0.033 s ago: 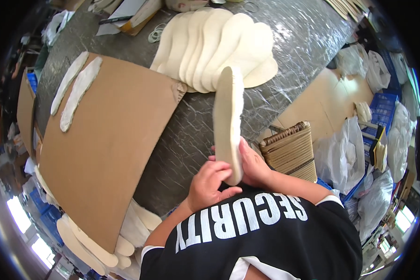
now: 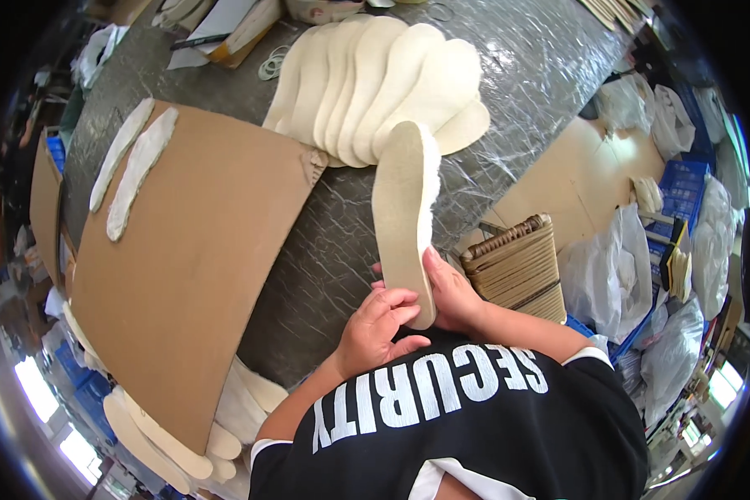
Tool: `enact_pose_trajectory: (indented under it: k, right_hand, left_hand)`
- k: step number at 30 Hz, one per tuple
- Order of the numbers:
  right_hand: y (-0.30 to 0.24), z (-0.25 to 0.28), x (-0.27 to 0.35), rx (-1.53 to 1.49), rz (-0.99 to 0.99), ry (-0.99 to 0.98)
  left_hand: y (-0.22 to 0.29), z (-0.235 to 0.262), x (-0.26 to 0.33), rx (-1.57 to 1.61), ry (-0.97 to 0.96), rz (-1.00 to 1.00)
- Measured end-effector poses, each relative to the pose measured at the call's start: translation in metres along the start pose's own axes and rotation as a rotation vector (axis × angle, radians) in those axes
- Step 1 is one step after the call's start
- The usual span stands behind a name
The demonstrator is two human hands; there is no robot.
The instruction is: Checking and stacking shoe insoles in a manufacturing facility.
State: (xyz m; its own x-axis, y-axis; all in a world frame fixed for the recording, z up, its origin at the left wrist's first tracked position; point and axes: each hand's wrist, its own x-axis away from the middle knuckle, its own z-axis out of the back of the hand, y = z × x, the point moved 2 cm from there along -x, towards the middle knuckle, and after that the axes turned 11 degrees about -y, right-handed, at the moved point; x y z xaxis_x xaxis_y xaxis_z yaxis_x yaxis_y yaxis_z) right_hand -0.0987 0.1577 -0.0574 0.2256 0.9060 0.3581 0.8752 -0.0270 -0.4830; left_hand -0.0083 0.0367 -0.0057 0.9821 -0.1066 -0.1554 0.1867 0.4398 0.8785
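Insole (image 2: 404,208), cream and fleecy, stands on end at the table's (image 2: 550,58) near edge, left hand (image 2: 379,325) and right hand (image 2: 450,292) fingers clamped around its heel.

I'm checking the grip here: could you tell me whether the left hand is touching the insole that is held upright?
Touching. The head view shows the left hand with its fingers curled onto the heel end of the held insole, while the right hand presses its other edge.

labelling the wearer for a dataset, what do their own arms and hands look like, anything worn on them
Both forearms are bare from the elbow down, and the left hand and right hand wear no gloves. No rings, watch or bands show on the fingers or wrists. Short black sleeves with a white hem end above the elbows.
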Motion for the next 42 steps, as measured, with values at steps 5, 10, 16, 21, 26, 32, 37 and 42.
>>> enact_pose_trajectory:
  k: [5, 10, 16, 21, 26, 32, 37, 42]
  right_hand:
    - [-0.014, 0.016, 0.013, -0.059, 0.008, -0.019]
    - [-0.041, 0.029, 0.036, 0.077, -0.156, -0.155]
    - [-0.016, 0.063, 0.043, -0.044, -0.375, -0.216]
    - [-0.007, 0.073, 0.034, -0.144, -0.293, -0.126]
    - [0.001, 0.069, 0.028, -0.015, -0.212, -0.163]
    - [0.003, 0.056, 0.029, 0.304, -0.206, 0.012]
    - [0.0, 0.049, 0.027, 0.45, -0.115, -0.026]
    - [-0.009, 0.042, 0.024, 0.5, -0.064, -0.132]
  left_hand:
    - [0.003, 0.007, -0.022, -0.044, -0.042, -0.047]
    - [-0.003, 0.029, -0.062, -0.337, -0.062, -0.145]
    - [-0.017, 0.009, -0.072, -0.265, -0.326, -0.136]
    - [-0.023, -0.003, -0.07, -0.267, -0.365, -0.022]
    - [-0.024, -0.001, -0.072, -0.269, -0.401, -0.073]
    - [-0.025, 0.007, -0.062, -0.233, -0.446, -0.071]
    - [-0.03, 0.012, -0.059, -0.121, -0.412, -0.06]
    - [-0.031, 0.016, -0.06, -0.078, -0.438, -0.05]
